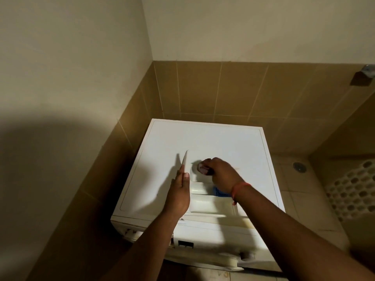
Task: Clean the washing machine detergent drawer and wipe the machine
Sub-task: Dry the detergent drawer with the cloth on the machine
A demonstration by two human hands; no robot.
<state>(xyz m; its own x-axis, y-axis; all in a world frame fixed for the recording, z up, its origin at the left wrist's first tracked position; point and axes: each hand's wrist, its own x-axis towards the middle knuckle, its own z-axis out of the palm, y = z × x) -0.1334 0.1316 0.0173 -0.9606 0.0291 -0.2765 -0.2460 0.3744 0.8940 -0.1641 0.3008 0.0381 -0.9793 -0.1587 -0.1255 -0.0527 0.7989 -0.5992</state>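
A white front-loading washing machine [205, 142] stands in a corner of brown-tiled wall [233, 90], seen from above. On its flat top lies the white plastic detergent drawer [211, 201], taken out of the machine, its compartments facing up and its long side running from the near edge of the top toward the middle. A blue plastic insert [220, 192] shows in one compartment, partly hidden under the right wrist.

The left hand [179, 194] rests against the drawer's left side, thumb and fingers [186, 176] holding the base of a thin white plastic panel [185, 160] that stands upright on its edge and throws a pointed shadow over the machine top. The fingers lie mostly straight along the panel, the thumb on the side facing the drawer.

The right hand [221, 175] is over the far end of the drawer, its fingers curled down round a small dark reddish cleaning pad [204, 169] pressed against the drawer's far compartment. A thin red thread bracelet [240, 188] circles the right wrist.

To the right, the pale tiled floor [294, 185] carries a round metal drain [299, 166], and a white perforated plastic basket [353, 191] stands at the picture's edge
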